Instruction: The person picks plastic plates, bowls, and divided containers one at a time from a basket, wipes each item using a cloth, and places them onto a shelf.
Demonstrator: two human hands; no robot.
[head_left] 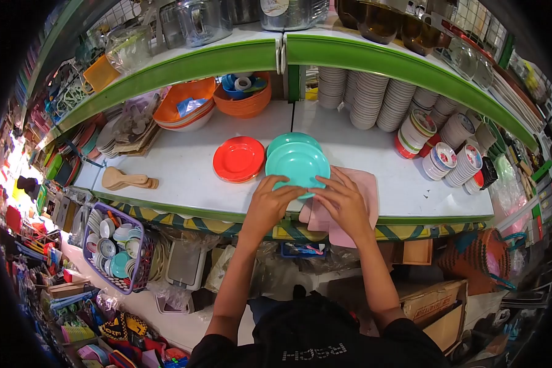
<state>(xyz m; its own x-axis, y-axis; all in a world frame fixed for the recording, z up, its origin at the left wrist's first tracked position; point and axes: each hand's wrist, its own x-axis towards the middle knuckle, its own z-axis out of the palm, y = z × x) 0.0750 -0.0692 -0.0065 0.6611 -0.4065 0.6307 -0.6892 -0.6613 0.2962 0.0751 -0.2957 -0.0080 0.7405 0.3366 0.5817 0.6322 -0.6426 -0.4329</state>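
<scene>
Both hands are at the near rim of a turquoise plate [297, 164], tilted or lying partly over a second turquoise plate [294, 138] on the white shelf. My left hand [270, 197] grips the rim from the left, fingers curled on its edge. My right hand [342, 199] holds the rim from the right, thumb on the near edge. Just left of the turquoise plates is a small stack of plates topped by a red plate [239, 157]. Pink flat boards [365, 190] lie partly under my right hand and overhang the shelf edge.
Wooden paddles [124, 178] lie on the left of the shelf, with orange bowls [245, 101] behind. Stacked white cups [365, 104] stand at the back right, packaged bowls [438, 158] before them. A green-edged upper shelf [349, 55] overhangs. Below left is a purple basket [142, 257] of dishes.
</scene>
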